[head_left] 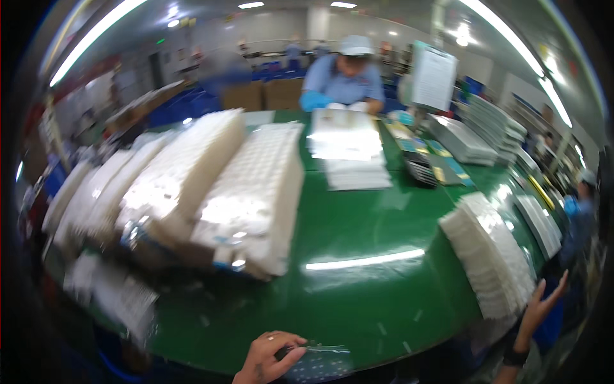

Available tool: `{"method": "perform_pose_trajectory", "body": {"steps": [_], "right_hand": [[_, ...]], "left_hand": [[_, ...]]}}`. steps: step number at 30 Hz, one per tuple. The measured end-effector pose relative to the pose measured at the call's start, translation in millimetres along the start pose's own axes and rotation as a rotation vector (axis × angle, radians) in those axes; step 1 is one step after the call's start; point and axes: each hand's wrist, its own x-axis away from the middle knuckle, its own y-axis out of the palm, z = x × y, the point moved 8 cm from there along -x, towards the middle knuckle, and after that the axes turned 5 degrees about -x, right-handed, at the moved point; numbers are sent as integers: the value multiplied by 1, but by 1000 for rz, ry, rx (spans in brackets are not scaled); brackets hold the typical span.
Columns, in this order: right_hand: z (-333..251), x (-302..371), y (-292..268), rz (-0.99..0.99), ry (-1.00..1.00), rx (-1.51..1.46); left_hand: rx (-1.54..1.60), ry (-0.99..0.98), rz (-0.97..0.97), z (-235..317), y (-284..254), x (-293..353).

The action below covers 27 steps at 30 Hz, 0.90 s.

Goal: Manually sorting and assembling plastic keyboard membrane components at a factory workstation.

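Observation:
At the near edge of the green table, my left hand (pixel 270 358) is closed with thumb and fingers together. It grips a clear plastic sheet (pixel 320 365) patterned with rows of pale dots. Something small and dark (pixel 284 351) shows between the fingers; its kind cannot be made out. Off to the right, my right hand (pixel 543 304) is raised with fingers spread and nothing in it, and a dark band circles the wrist. Right beside it, at the table's right edge, stands a stack of white moulded trays (pixel 489 256).
Tall rows of white, film-wrapped stacks (pixel 249 192) fill the left of the green table (pixel 364 230). Across it, a person (pixel 348 77) in a blue shirt and white cap bends over white sheets (pixel 352 153). A clipboard (pixel 433 77) stands upright, near a black basket-like object (pixel 420 169) and more stacked trays (pixel 464 139).

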Motion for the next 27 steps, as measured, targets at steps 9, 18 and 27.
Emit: {"method": "perform_pose_trajectory", "body": {"steps": [9,18,27], "right_hand": [[-475,-46,55,-956,-489,-1399],[-644,-5,93,-999,-773,-1180],[-624,-25,91,-1255,-317,-1642]], "left_hand": [[-109,135,84,-21,0,16],[-116,271,109,-6,7,13],[-102,357,118,-3,9,21]]}}
